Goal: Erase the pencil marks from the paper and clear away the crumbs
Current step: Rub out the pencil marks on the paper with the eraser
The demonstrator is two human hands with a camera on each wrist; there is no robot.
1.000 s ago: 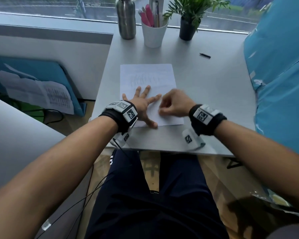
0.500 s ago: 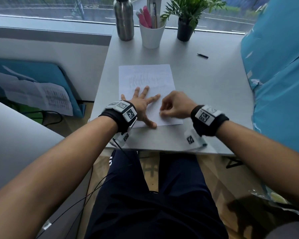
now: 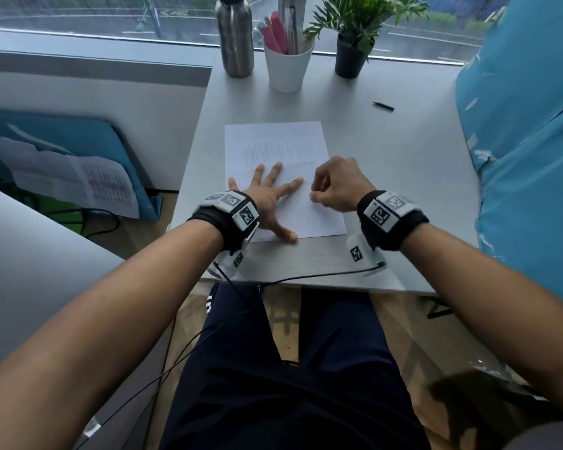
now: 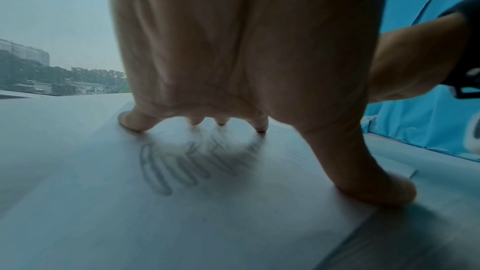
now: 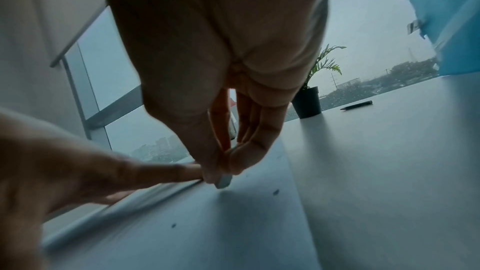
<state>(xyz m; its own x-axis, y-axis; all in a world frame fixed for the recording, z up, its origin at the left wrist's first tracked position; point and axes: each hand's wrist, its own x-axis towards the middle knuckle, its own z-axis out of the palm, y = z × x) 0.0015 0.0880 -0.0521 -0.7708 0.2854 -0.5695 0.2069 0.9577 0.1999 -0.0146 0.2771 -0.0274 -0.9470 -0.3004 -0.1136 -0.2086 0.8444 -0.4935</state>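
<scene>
A white sheet of paper (image 3: 293, 138) lies on the grey desk (image 3: 403, 177), with grey pencil scribbles (image 3: 273, 149) across its upper half. My left hand (image 3: 270, 196) lies flat on the sheet's lower left with fingers spread, pressing it down; the left wrist view shows the fingertips (image 4: 261, 127) on the paper beside pencil marks (image 4: 166, 167). My right hand (image 3: 337, 188) hovers at the sheet's right edge, pinching a small pale eraser (image 5: 223, 181) between thumb and fingers, its tip on the paper. A few dark crumbs (image 5: 276, 192) lie near it.
At the back of the desk stand a steel bottle (image 3: 234, 37), a white cup of pens (image 3: 286, 68) and a potted plant (image 3: 350, 60). A black pencil (image 3: 383, 106) lies to the right. A blue fabric bulk (image 3: 527, 131) borders the desk's right side.
My right hand has shifted slightly right and away along the sheet's right edge with the eraser. The left hand stays spread on the paper.
</scene>
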